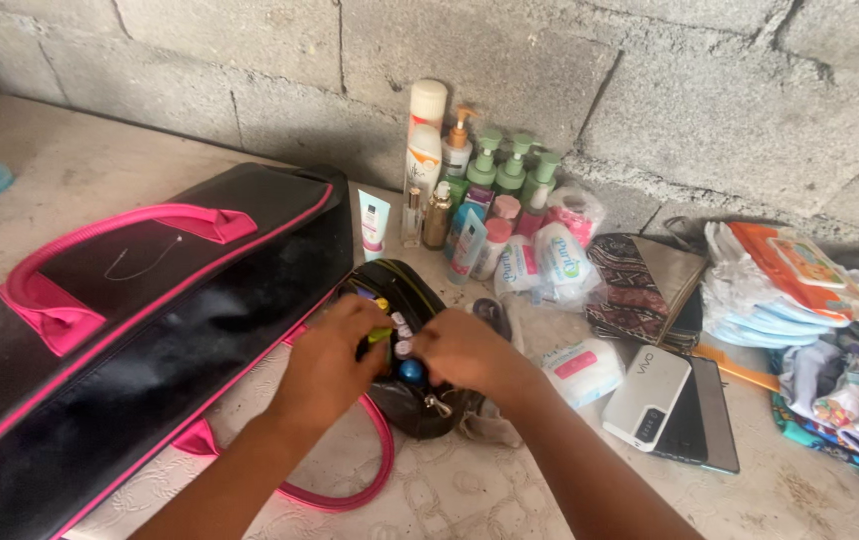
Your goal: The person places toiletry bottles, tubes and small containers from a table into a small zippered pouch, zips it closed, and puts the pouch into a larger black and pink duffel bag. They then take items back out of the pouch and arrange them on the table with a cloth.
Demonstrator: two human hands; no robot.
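Note:
A small black zip pouch [405, 290] lies open in the middle of the surface, with several small bottles and tubes inside. My left hand [335, 352] reaches into it from the left, fingers around a small green and yellow item [380, 334]. My right hand [465, 352] comes in from the right and pinches a small blue-capped bottle [411, 371] at the pouch's mouth. Both forearms enter from the bottom edge.
A large black bag with pink trim and handles [140, 320] lies to the left. Lotion and pump bottles [480, 180] stand against the block wall. A patterned purse [640, 285], white power bank [647, 397], tablet [700, 420] and folded clothes [800, 300] lie at right.

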